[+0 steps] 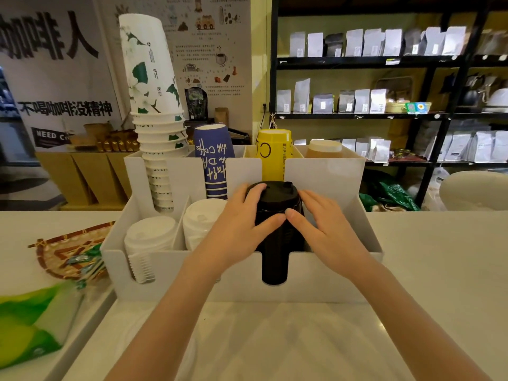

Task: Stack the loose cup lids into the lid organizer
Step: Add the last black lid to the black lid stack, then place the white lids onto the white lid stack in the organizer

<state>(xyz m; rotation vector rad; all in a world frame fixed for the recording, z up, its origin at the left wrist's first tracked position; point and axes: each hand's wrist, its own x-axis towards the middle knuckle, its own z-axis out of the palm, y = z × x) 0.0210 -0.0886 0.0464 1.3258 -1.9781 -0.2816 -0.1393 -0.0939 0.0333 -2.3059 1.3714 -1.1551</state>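
The stack of black lids [276, 215] in the organizer [324, 273] is cupped by both half-open hands, left [242, 229] and right [327, 232]; its lower part is hidden.

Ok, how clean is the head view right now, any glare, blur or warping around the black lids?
Head view: wide-angle warp bows the shelving and counter edges; soft glare on the counter nearest the camera; the black lid stack is dark with little detail, yet sharp; both hands are evenly lit, no motion blur; background slightly soft.

Bare counter [275, 339] before the lid organizer [316, 273]; cup stacks [156, 133] behind, possibly blocking rear access.
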